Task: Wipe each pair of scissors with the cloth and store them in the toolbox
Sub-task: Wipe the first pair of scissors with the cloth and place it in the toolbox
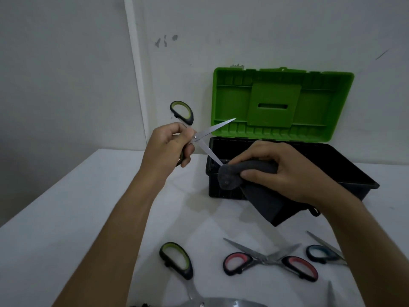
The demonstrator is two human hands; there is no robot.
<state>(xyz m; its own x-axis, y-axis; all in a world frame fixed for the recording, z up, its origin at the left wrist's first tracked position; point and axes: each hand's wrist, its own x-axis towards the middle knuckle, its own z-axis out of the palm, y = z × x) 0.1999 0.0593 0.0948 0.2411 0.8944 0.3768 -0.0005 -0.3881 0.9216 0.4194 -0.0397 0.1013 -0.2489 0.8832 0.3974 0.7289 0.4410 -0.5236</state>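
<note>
My left hand [168, 145] holds green-handled scissors [208, 132] up in the air with the blades spread apart. My right hand [281, 169] grips a dark grey cloth [263, 196] wrapped around the tip of the lower blade. Behind both hands stands the toolbox [358, 171], black with its green lid [281, 103] raised against the wall. On the table lie another green-handled pair [177, 260], a red-handled pair [270, 260] with open blades, and a blue-handled pair [321, 251] partly hidden by my right forearm.
The white table [77, 218] has its left edge running diagonally; a white wall stands right behind the toolbox. Shiny blades [232, 303] show at the bottom edge of the view.
</note>
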